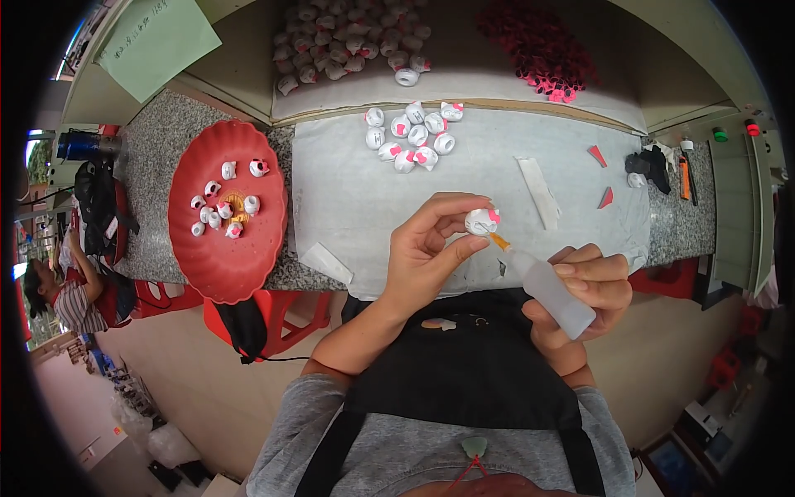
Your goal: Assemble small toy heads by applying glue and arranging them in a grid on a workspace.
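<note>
Between thumb and fingers, my left hand [431, 248] pinches a small white figure head [478, 221] with a pink bow. My right hand [584, 286] is wrapped round a translucent squeeze bottle [551, 290], tilted up to the left. Its orange nozzle [499, 241] points at the underside of the head; whether the tip touches it I cannot tell. Beyond my hands, a cluster of similar white heads [416, 134] lies on the white paper sheet [331, 190], some showing pink parts.
A red scalloped tray [186, 257] on the left holds several white heads. More heads [348, 37] and a pile of pink pieces [542, 50] fill the shelf behind. A white strip [539, 192], red scraps [606, 197] and a black cloth [650, 170] lie right. Another person [70, 290] sits far left.
</note>
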`<state>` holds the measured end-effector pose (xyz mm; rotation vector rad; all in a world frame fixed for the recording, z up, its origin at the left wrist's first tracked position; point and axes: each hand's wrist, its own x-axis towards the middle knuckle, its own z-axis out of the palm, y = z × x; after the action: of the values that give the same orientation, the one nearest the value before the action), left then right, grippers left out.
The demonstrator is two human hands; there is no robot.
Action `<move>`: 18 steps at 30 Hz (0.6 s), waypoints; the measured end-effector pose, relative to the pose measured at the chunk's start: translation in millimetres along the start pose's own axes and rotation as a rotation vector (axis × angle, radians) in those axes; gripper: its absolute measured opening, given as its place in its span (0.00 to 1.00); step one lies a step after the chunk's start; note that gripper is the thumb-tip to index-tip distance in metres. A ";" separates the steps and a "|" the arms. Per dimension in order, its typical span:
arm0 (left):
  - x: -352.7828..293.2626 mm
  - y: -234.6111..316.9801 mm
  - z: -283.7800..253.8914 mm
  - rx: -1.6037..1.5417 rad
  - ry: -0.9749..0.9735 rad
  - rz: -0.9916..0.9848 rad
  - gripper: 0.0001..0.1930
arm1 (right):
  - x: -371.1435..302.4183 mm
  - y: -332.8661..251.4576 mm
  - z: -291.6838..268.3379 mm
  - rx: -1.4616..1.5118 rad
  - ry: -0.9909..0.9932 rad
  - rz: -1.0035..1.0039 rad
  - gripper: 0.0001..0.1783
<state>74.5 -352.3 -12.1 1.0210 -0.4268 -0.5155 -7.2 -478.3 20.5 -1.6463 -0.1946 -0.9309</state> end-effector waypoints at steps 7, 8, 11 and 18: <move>3.0 -0.3 -1.2 0.148 0.015 0.085 0.16 | 5.5 -0.2 2.9 -0.086 -0.051 -0.019 0.21; 3.8 -0.3 -1.7 0.146 0.014 0.084 0.16 | 6.2 0.1 3.0 -0.089 -0.045 -0.014 0.21; 4.5 -0.2 -4.2 0.183 0.021 0.084 0.16 | 8.1 1.6 2.8 -0.128 -0.023 -0.018 0.21; 4.4 9.5 -28.4 0.170 0.149 0.110 0.17 | 23.9 14.6 -14.1 0.053 0.083 0.311 0.17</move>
<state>95.8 -331.3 -16.3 1.1837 -0.3957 -0.3057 10.7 -503.6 25.4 -1.5323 0.0916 -0.7472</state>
